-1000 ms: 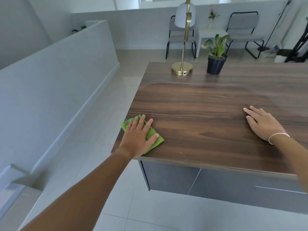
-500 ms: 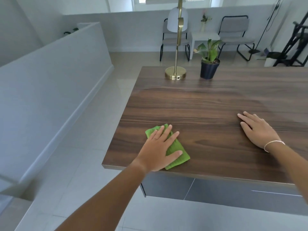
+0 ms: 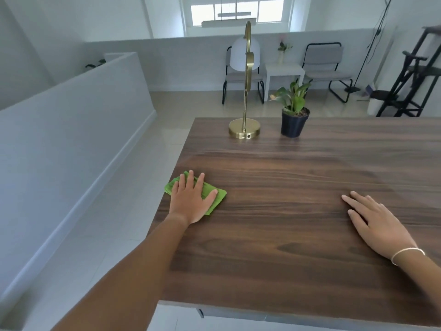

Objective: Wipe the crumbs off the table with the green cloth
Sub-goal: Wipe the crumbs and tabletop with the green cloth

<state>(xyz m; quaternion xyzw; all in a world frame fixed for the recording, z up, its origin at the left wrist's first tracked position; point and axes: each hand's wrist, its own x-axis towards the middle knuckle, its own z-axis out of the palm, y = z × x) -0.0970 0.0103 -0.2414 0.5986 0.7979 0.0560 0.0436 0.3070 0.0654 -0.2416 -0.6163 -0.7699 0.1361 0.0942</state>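
While both arms reach in from the lower frame, the right hand (image 3: 379, 225) lies flat, fingers slightly spread and clamped on nothing, at right of centre on the wooden table (image 3: 286, 235). Left of centre, the left hand (image 3: 192, 200) presses open-palmed on the green cloth (image 3: 216, 198), which lies under it at the table's left edge. Farther up stand a brass lamp (image 3: 244, 131) and potted plant (image 3: 294, 115).

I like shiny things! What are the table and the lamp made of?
The table looks like dark wood or a wood-look coating: streaky grain, soft sheen. The lamp looks like brushed brass-coloured metal, since its base gleams gold; its shade looks like matte white glass or plastic.
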